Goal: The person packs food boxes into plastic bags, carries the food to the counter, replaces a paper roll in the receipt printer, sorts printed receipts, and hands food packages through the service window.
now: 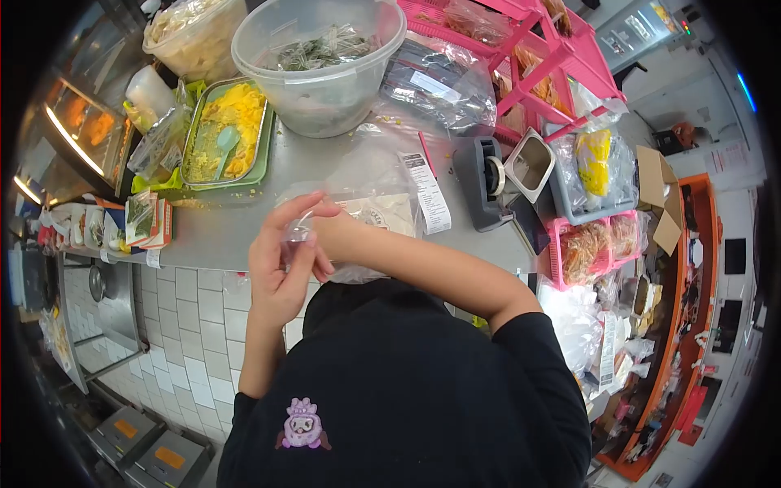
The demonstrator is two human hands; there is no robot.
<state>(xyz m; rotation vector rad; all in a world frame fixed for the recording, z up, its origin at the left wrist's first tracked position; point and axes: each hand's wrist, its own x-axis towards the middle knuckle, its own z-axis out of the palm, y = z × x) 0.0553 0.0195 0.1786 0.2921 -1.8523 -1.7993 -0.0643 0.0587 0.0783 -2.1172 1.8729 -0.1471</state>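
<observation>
My left hand (281, 264) is raised over the counter's near edge, fingers curled around a piece of clear, shiny plastic (299, 229). My right hand (328, 232) reaches across from the right and meets it there; the left hand hides most of its fingers, so its grip is not visible. Just beyond both hands, a clear plastic bag (390, 213) lies on the steel counter (305, 159) with a pale, printed package inside. Beside the bag are a long printed receipt (428, 193) and a thin red stick (427, 153).
A grey tape dispenser (478, 185) and a steel container (530, 165) stand to the right. At the back are a large clear tub (321, 93) of packed greens and pink baskets (537, 69). A tray (192, 154) of yellow food with a spatula sits left.
</observation>
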